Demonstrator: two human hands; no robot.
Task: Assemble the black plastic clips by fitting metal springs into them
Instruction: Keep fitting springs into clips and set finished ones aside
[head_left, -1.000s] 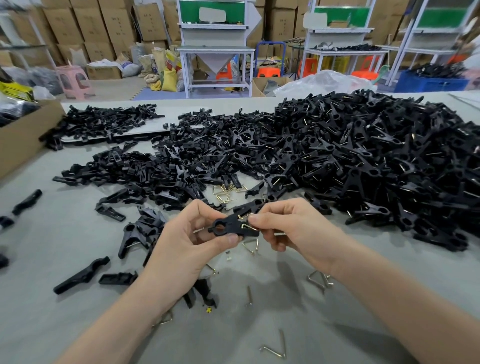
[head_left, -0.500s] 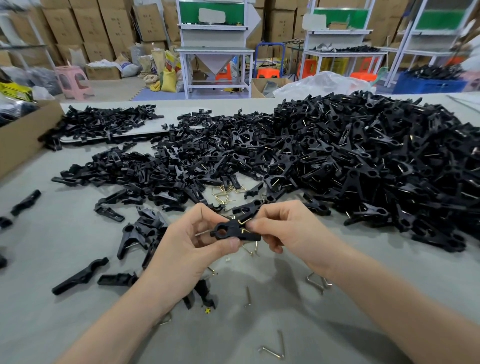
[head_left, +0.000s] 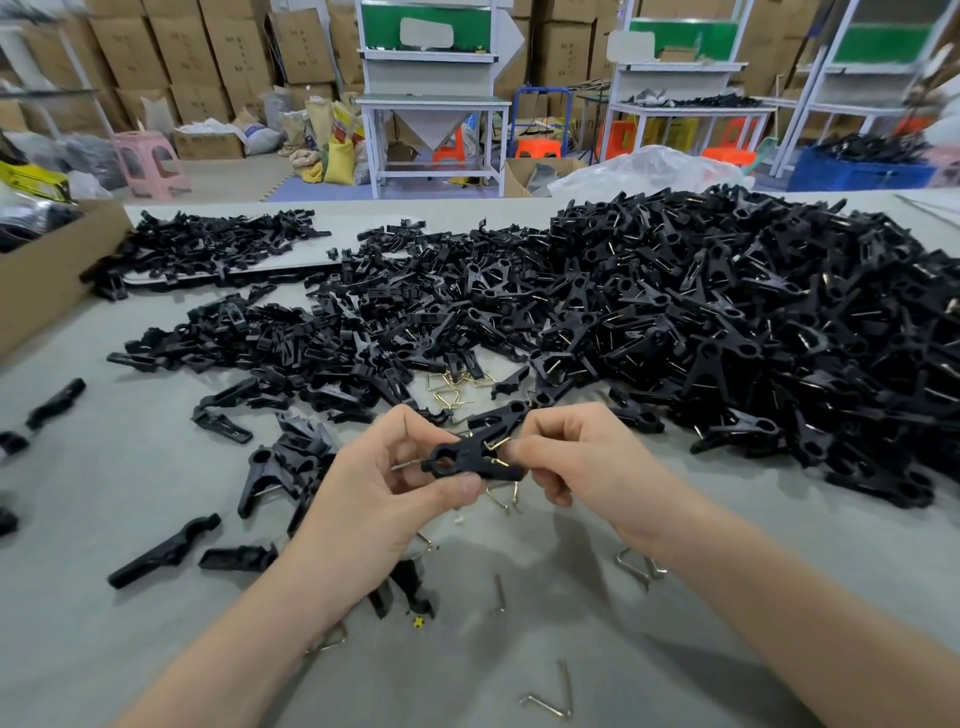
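Head view: at frame centre, above the grey counter (head_left: 130, 597), the left hand (head_left: 384, 499) pinches a black clip (head_left: 467, 460). Right hand (head_left: 582, 462) pinches a metal spring (head_left: 496, 447) at the clip's right end. A clip heap (head_left: 727, 322) fills the upper right.

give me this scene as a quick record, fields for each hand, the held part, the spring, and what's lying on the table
left hand: pinches the clip's left end
right hand: pinches the clip's right end, at the spring
clip: black, held above the table between both hands
spring: gold wire, partly showing at the clip; whether seated, cannot tell
pile: black clips heaped at the right
loose springs: gold, at the pile's near edge
box: cardboard, left edge
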